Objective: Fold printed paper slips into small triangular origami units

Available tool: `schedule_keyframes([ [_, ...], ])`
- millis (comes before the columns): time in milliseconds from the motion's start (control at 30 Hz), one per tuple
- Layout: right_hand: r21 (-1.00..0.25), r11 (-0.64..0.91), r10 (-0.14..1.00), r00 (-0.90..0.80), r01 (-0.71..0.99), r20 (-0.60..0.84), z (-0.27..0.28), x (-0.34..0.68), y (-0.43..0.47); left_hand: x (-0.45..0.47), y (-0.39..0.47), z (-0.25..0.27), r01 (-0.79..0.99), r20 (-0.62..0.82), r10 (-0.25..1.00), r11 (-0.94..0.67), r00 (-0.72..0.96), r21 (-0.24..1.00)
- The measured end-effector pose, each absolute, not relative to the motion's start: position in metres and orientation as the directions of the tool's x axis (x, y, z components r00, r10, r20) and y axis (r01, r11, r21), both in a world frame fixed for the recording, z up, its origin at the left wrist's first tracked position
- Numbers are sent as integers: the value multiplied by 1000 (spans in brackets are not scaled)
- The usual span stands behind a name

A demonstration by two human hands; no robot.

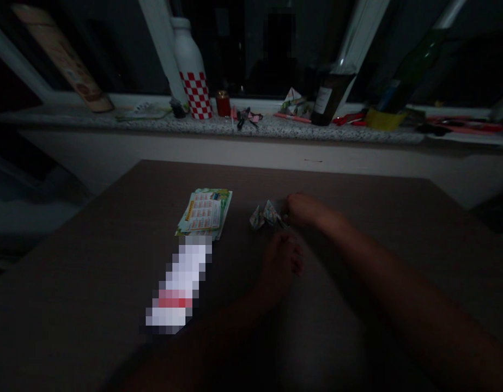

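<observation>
Two small folded paper pieces with printed patterns stand side by side on the table: the left folded paper (pixel 257 219) and the right folded paper (pixel 271 213). Just right of them, my right hand (pixel 303 208) rests on the tabletop with its fingers curled in. What those fingers hold, if anything, is lost in shadow. My left hand (pixel 280 256) lies nearer to me, below the papers. Its fingers are loosely bent and somewhat apart, with nothing visible in them. A stack of printed leaflets (pixel 206 212) lies to the left of the folded papers.
A bright pixelated device (pixel 177 286) lies below the leaflets. Behind the brown table (pixel 382 218), a granite windowsill (pixel 284 126) bears a red-checkered white bottle (pixel 195 81), a red-bodied jar (pixel 223 103), a dark pouch (pixel 328 100), a green bottle (pixel 414 65) and a tall tube (pixel 67 60).
</observation>
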State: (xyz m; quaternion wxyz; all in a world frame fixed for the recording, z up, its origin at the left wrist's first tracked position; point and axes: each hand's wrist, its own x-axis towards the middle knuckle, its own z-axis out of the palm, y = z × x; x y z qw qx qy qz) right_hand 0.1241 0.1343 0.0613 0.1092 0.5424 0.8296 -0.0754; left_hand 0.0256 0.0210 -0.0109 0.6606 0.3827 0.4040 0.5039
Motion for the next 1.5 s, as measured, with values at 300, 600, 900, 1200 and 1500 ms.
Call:
schedule_keyframes([
  [300, -34, 391, 889, -387, 920, -244, 67, 128, 127, 23, 19, -4, -308, -143, 976, 188, 164, 933],
  [600, -81, 430, 892, -437, 899, -114, 86, 131, 110, -12, 31, 39, 429, 112, 959, -219, 262, 876],
  [900, -143, 556, 827, -562, 819, -6, 79, 74, 93, -104, 59, 67, 960, 138, 973, -210, 187, 182],
  [1200, -125, 712, 699, -713, 690, 47, 49, 11, 99, -151, 71, 56, 967, 23, 967, -253, 253, 27],
  [1500, -101, 746, 664, -747, 658, 35, 41, 1, 106, -159, 78, 45, 972, -33, 972, -233, 234, 36],
])
